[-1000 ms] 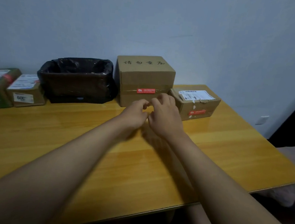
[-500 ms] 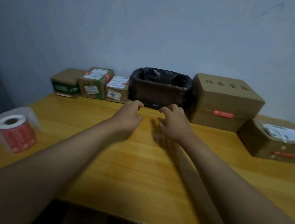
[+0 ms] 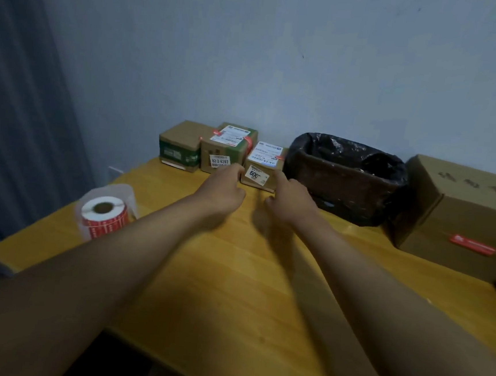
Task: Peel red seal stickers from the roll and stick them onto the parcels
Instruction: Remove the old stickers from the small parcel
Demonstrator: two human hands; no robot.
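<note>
Risk: neither left hand point(image 3: 225, 190) nor right hand point(image 3: 292, 199), both loosely curled on either side of the small parcel point(image 3: 261, 171), visibly carries a sticker, and the sticker roll point(image 3: 103, 217) sits well left of them, so the parcel may get grabbed unsealed.

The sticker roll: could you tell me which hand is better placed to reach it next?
Probably the left hand: the sticker roll stands on its side of the table, while the right hand is farther away.

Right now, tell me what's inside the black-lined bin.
The black-lined bin shows only its crinkled black bag liner around the opening. Its bottom is hidden behind the front wall, so any contents cannot be seen.
</note>
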